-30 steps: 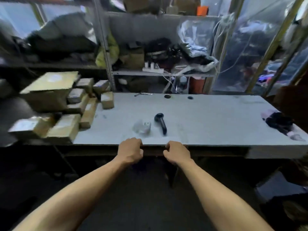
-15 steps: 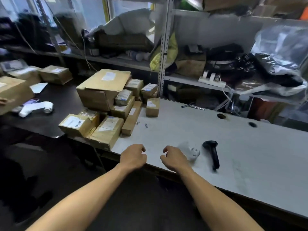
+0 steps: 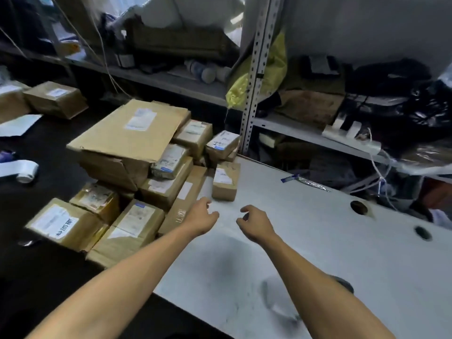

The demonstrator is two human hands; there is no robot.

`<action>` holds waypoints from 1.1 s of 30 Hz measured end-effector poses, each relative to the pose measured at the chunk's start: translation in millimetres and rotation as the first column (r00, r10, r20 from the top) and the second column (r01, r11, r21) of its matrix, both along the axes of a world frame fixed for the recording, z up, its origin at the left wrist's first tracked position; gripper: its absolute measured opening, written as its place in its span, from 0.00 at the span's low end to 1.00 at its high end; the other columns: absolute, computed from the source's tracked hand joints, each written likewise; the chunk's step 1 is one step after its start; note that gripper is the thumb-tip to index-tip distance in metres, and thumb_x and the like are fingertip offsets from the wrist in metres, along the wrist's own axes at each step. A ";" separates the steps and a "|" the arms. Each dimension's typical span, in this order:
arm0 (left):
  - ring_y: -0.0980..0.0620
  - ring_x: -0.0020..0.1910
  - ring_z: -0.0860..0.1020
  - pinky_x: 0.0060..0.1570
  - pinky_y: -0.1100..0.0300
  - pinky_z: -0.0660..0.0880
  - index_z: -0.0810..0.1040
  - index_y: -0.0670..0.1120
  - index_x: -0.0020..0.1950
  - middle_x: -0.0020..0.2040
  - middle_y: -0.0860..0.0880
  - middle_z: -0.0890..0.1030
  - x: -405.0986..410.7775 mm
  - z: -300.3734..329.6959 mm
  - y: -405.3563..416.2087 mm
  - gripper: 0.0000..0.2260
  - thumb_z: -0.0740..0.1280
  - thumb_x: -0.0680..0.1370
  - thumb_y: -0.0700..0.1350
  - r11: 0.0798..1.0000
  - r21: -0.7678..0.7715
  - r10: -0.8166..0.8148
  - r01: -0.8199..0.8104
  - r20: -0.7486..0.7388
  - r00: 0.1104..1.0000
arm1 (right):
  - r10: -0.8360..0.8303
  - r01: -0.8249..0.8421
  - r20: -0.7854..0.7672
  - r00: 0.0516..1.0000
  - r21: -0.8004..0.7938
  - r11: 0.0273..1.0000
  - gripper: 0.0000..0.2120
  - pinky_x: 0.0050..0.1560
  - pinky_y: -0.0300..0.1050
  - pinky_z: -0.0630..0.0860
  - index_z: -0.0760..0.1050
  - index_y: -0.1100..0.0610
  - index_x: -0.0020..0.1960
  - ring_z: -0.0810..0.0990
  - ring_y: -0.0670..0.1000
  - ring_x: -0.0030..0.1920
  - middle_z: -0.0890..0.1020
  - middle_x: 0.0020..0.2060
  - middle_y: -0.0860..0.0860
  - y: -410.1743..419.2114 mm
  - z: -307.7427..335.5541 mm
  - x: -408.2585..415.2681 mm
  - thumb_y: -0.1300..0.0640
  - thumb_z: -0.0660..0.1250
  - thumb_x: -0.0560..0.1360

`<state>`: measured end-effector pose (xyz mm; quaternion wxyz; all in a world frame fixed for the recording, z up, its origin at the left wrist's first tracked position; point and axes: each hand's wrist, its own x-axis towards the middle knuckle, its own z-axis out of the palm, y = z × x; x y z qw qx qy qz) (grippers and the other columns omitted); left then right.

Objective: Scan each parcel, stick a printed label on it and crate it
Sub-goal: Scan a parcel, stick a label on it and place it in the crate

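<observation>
Several brown cardboard parcels with white labels are heaped at the left end of the white table point(image 3: 305, 241). A small upright parcel point(image 3: 225, 184) stands on the table just beyond my hands. A long narrow parcel point(image 3: 186, 199) lies beside my left hand point(image 3: 201, 217), which hovers over its near end with fingers loosely curled and holds nothing. My right hand point(image 3: 254, 223) hovers over the bare table, fingers loosely curled, also holding nothing. A large flat box point(image 3: 129, 135) tops the heap. The black scanner point(image 3: 343, 283) is mostly hidden behind my right forearm.
A dark table point(image 3: 56, 148) at left carries more parcels point(image 3: 55, 99) and a white label roll point(image 3: 23, 168). Metal shelving point(image 3: 254, 77) packed with bags, bottles and a power strip point(image 3: 352, 138) stands behind. Two cable holes point(image 3: 359, 207) pierce the white table at right.
My view has swung left and closer to the parcel heap. Both hands have left the table's front edge and moved forward toward the parcels, fingers loosening. The scanner has slipped under my right forearm.
</observation>
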<state>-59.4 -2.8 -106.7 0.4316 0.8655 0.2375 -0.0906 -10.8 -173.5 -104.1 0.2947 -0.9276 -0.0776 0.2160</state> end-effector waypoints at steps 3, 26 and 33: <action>0.46 0.68 0.73 0.61 0.55 0.73 0.58 0.49 0.81 0.79 0.49 0.63 36.6 -1.1 8.9 0.29 0.65 0.81 0.47 0.997 -0.080 0.007 -0.010 -0.032 0.999 | -0.006 0.009 -0.062 0.998 0.050 0.999 0.27 0.63 0.46 0.74 0.66 0.57 0.76 0.78 0.54 0.63 0.78 0.64 0.56 14.4 -3.6 35.6 0.55 0.66 0.79; 0.42 0.48 0.84 0.49 0.48 0.83 0.71 0.45 0.61 0.55 0.41 0.84 106.1 -62.1 -51.6 0.19 0.75 0.75 0.39 0.712 -0.666 0.060 -0.221 -0.256 0.965 | -0.460 0.480 -0.139 0.877 0.277 0.832 0.15 0.55 0.42 0.78 0.80 0.54 0.65 0.81 0.49 0.53 0.83 0.54 0.51 -67.8 -31.9 61.0 0.58 0.67 0.79; 0.49 0.45 0.85 0.47 0.55 0.82 0.69 0.48 0.66 0.54 0.44 0.83 83.6 -59.3 -144.8 0.25 0.75 0.74 0.34 0.653 -0.752 -0.173 -0.089 -0.262 0.949 | -0.696 0.658 0.241 0.676 0.228 0.718 0.08 0.48 0.39 0.76 0.81 0.53 0.56 0.78 0.46 0.52 0.82 0.49 0.45 -168.9 -31.0 -32.3 0.57 0.65 0.80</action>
